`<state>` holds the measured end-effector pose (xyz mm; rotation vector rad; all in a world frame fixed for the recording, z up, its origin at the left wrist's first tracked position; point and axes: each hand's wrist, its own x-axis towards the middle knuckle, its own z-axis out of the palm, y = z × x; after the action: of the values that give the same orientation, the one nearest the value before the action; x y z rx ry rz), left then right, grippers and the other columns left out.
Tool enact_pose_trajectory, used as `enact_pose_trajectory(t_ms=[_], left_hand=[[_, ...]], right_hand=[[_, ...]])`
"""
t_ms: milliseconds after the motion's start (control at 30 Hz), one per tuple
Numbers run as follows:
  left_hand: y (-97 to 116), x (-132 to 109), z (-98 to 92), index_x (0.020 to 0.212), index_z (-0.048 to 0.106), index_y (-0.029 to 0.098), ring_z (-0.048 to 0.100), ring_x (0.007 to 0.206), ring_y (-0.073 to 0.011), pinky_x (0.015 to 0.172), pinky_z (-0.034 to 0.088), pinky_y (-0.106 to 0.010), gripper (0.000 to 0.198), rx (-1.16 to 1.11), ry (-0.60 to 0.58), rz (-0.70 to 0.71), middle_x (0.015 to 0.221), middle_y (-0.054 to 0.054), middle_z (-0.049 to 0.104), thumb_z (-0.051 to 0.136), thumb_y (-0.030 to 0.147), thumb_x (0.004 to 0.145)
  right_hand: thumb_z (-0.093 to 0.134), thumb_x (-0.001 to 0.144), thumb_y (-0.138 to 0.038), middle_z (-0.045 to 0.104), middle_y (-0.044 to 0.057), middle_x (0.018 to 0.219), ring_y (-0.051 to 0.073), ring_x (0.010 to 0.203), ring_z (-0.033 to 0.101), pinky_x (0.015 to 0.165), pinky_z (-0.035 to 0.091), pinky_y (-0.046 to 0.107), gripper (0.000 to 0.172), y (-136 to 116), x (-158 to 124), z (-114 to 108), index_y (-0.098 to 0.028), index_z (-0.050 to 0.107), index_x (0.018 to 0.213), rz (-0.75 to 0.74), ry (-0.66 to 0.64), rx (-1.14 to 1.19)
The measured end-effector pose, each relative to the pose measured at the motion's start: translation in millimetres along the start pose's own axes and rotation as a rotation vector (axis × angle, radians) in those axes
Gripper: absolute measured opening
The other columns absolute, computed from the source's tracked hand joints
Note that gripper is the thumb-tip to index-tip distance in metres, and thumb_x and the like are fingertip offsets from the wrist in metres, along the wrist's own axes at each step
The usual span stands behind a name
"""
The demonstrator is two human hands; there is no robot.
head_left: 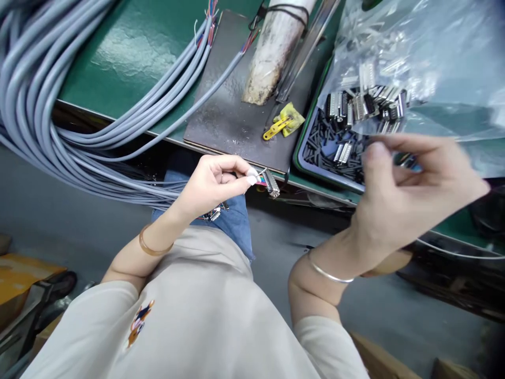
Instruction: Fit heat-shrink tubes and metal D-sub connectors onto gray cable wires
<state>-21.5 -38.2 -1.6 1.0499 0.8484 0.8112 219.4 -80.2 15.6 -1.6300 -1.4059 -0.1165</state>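
My left hand (221, 181) pinches thin coloured wires (260, 180) between thumb and fingertips. A multi-pin metal connector (271, 184) sits at the end of these wires, just past the table edge. My right hand (414, 184) is raised in front of the parts tray (300, 155), with thumb and index fingertips together. Whatever lies between those fingertips, if anything, is too small to make out. Inside the tray are short black sleeve pieces (315, 139) and several loose connectors (343, 152). More wired connectors (214, 213) rest on my lap.
A thick bundle of grey cables (43, 95) hangs over the table's left edge. On a dark board (232, 123) lie a yellow-handled tool (276, 128) beside a yellow sponge-like piece (292, 117), and a stained white cylinder (272, 52). Clear plastic bags (445, 63) cover the tray's far side.
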Motion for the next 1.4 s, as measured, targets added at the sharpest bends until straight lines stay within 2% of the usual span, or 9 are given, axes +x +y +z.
enact_pose_trajectory(t_ms=[200,300,500,633,733,933,1067,1167,1400], left_hand=[[-2.5,-2.7,0.6,0.074,0.072,0.012,0.041,0.044,-0.003,0.041,0.029,-0.016,0.009,0.019,-0.047,-0.061,0.057,0.002,0.057,0.076,0.019,0.07],[-4.2,-2.8,-1.3,0.075,0.071,0.012,0.039,0.043,-0.0032,0.041,0.029,-0.017,0.01,0.013,-0.076,-0.084,0.054,0.004,0.054,0.077,0.019,0.069],[-5.0,-2.0,-1.7,0.075,0.066,0.013,0.035,0.044,-0.0021,0.041,0.025,-0.017,0.015,0.002,-0.111,-0.088,0.055,0.005,0.05,0.078,0.02,0.07],[-6.5,-0.9,-3.5,0.087,0.059,0.016,0.05,0.052,-0.0038,0.047,0.037,-0.014,0.027,-0.109,-0.172,-0.077,0.067,0.004,0.062,0.078,0.015,0.068],[-8.9,-0.4,-7.2,0.101,0.056,0.017,0.043,0.044,-0.0021,0.042,0.032,-0.015,0.032,-0.244,-0.233,-0.099,0.071,0.001,0.069,0.076,0.025,0.077],[-10.8,4.0,-15.7,0.082,0.061,0.015,0.042,0.039,-0.0012,0.037,0.026,-0.017,0.032,-0.293,-0.13,-0.082,0.075,-0.002,0.072,0.082,0.039,0.078],[-9.5,9.9,-18.1,0.078,0.061,0.015,0.046,0.038,-0.0017,0.035,0.029,-0.016,0.036,-0.343,-0.106,-0.095,0.075,0.0,0.072,0.087,0.038,0.072],[-10.1,12.5,-17.4,0.075,0.061,0.015,0.047,0.038,-0.0013,0.036,0.032,-0.015,0.036,-0.352,-0.08,-0.086,0.074,0.0,0.072,0.09,0.035,0.069],[-10.0,13.1,-15.4,0.074,0.065,0.014,0.045,0.039,-0.0007,0.036,0.033,-0.015,0.029,-0.269,-0.037,-0.067,0.072,0.0,0.069,0.088,0.029,0.068]], right_hand=[[0.066,0.094,-0.027,0.068,-0.001,0.077,0.007,0.055,0.05,0.047,0.035,0.023,0.015,-46.8,-25.0,19.8,-0.019,0.073,0.083,0.086,-0.356,0.289],[0.063,0.096,-0.027,0.064,-0.003,0.074,0.006,0.051,0.042,0.048,0.034,0.024,0.019,-47.4,-22.8,27.2,-0.019,0.068,0.08,0.032,-0.43,0.271],[0.063,0.095,-0.021,0.063,-0.004,0.072,0.008,0.056,0.051,0.053,0.04,0.023,0.017,-48.4,-20.3,29.5,-0.02,0.065,0.078,-0.019,-0.578,0.327],[0.069,0.093,-0.023,0.058,-0.004,0.065,0.007,0.055,0.048,0.054,0.039,0.022,0.022,-52.8,-23.8,31.0,-0.019,0.065,0.072,-0.126,-0.61,0.256],[0.076,0.09,-0.029,0.052,-0.006,0.061,0.006,0.052,0.044,0.052,0.036,0.022,0.011,-55.5,-28.0,30.1,-0.02,0.072,0.083,-0.149,-0.549,0.245],[0.06,0.098,-0.023,0.068,-0.005,0.076,0.008,0.044,0.054,0.04,0.038,0.022,0.028,-59.1,-38.6,21.9,-0.03,0.062,0.125,0.03,-0.032,0.449],[0.068,0.092,-0.011,0.079,0.001,0.094,0.016,0.074,0.078,0.06,0.061,0.026,0.022,-57.7,-47.3,25.6,-0.024,0.068,0.11,-0.129,-0.1,0.257],[0.074,0.085,-0.006,0.08,0.003,0.1,0.018,0.092,0.079,0.077,0.065,0.029,0.021,-54.7,-51.4,34.4,-0.021,0.069,0.099,-0.211,-0.151,0.221],[0.075,0.082,-0.005,0.08,0.003,0.101,0.017,0.089,0.078,0.075,0.065,0.03,0.021,-48.0,-54.0,48.2,-0.021,0.067,0.093,-0.202,-0.085,0.248]])
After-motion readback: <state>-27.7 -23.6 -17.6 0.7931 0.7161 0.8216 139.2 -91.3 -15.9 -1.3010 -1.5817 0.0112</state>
